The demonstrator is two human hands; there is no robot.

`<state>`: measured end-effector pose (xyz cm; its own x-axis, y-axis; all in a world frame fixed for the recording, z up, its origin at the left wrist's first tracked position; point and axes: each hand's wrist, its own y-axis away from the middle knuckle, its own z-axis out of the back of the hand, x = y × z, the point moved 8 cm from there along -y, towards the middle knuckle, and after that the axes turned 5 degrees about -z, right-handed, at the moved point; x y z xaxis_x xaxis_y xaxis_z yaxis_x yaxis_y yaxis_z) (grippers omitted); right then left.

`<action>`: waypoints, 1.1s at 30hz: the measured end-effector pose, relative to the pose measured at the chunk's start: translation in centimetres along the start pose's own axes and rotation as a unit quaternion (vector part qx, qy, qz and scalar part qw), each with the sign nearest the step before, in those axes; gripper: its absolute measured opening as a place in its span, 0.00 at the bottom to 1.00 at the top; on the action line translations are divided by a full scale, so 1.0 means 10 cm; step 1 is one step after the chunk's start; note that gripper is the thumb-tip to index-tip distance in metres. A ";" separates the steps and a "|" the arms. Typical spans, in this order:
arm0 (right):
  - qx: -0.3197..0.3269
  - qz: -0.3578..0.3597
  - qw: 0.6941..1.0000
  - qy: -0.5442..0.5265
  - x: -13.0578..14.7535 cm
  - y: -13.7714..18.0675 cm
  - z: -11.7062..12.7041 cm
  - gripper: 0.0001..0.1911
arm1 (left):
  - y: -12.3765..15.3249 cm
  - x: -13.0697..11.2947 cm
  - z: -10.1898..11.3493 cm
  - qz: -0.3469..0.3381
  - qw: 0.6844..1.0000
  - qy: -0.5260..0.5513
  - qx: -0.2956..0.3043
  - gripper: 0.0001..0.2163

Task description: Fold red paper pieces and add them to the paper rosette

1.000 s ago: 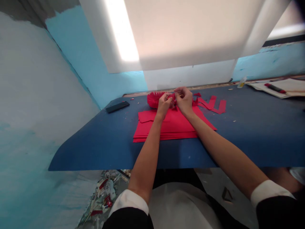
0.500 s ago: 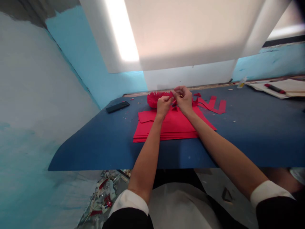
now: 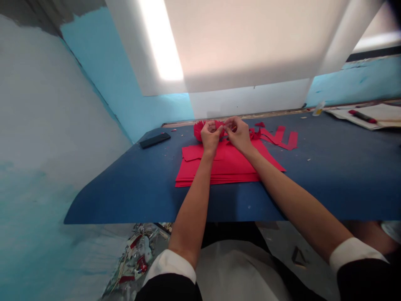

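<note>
My left hand (image 3: pixel 210 136) and my right hand (image 3: pixel 238 133) meet over the far end of a stack of red paper sheets (image 3: pixel 224 165) on a blue table (image 3: pixel 328 175). Both hands are closed in a pinch on a small piece of red paper (image 3: pixel 224 130) held between them. Right behind the left hand lies a pleated red paper fan (image 3: pixel 198 128), partly hidden by my fingers. Red paper strips (image 3: pixel 280 137) lie just right of my right hand.
A black phone (image 3: pixel 154 140) lies at the table's far left. At the far right are white papers (image 3: pixel 369 115) with a red-capped marker (image 3: pixel 361 116) and a small bottle (image 3: pixel 318 109). A white wall panel stands behind the table. Litter lies on the floor below the table's near edge.
Both hands have shifted slightly left, toward the pleated fan, and now cover more of it. The small red piece stays pinched between them.
</note>
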<state>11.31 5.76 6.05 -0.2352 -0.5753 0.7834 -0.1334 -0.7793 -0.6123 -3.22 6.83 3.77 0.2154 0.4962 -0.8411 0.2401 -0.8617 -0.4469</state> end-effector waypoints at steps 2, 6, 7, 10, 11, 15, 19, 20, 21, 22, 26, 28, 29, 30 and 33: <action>-0.006 -0.003 1.000 -0.002 0.00 0.00 0.02 0.08 | 0.03 -0.01 -0.02 0.010 1.000 0.000 0.013 0.15; -0.008 0.001 1.000 -0.005 0.03 0.00 0.04 0.07 | 0.05 -0.08 -0.06 0.004 0.999 -0.039 0.032 0.14; -0.009 0.005 1.000 -0.001 0.04 0.00 0.04 0.06 | 0.05 -0.08 -0.07 -0.002 0.998 -0.052 0.039 0.11; -0.012 0.019 1.000 0.017 0.05 0.00 0.04 0.06 | 0.03 -0.07 -0.09 -0.013 0.995 -0.085 0.056 0.07; -0.013 0.024 0.999 0.025 0.05 0.00 0.04 0.06 | 0.03 -0.05 -0.09 -0.012 0.994 -0.093 0.061 0.06; -0.012 0.035 0.998 0.052 0.03 -0.02 0.03 0.06 | 0.05 0.03 -0.11 0.023 0.991 -0.106 0.072 0.06; -0.010 0.042 0.997 0.064 0.01 -0.03 0.02 0.03 | 0.10 0.04 -0.12 0.064 0.993 -0.063 0.072 0.06; -0.012 0.043 0.997 0.065 0.01 -0.03 0.02 0.02 | 0.10 0.04 -0.11 0.073 0.994 -0.049 0.068 0.06; -0.013 0.042 0.997 0.066 0.00 -0.03 0.02 0.02 | 0.11 0.04 -0.11 0.083 0.994 -0.036 0.061 0.07; -0.013 0.039 0.997 0.067 -0.01 -0.03 0.02 0.02 | 0.12 0.05 -0.10 0.094 0.994 -0.024 0.054 0.08; 0.011 0.026 0.997 0.075 -0.05 -0.04 -0.02 0.04 | 0.13 0.06 -0.10 0.122 0.992 0.014 0.036 0.07; 0.019 0.021 0.997 0.075 -0.04 -0.04 -0.03 0.04 | 0.13 0.05 -0.11 0.124 0.991 0.031 0.032 0.07; 0.018 0.019 0.997 0.074 -0.03 -0.04 -0.03 0.03 | 0.14 0.03 -0.12 0.123 0.991 0.039 0.031 0.06; 0.014 0.016 0.997 0.072 -0.03 -0.04 -0.02 0.03 | 0.14 0.02 -0.13 0.123 0.991 0.045 0.031 0.06; 0.005 0.010 0.997 0.070 -0.01 -0.04 0.00 0.03 | 0.16 -0.01 -0.14 0.126 0.990 0.056 0.029 0.09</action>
<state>11.41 6.14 6.27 -0.3707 -0.5501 0.7483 -0.1184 -0.7712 -0.6255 -1.56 5.55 3.60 0.3657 0.2700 -0.8907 0.1108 -0.9628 -0.2464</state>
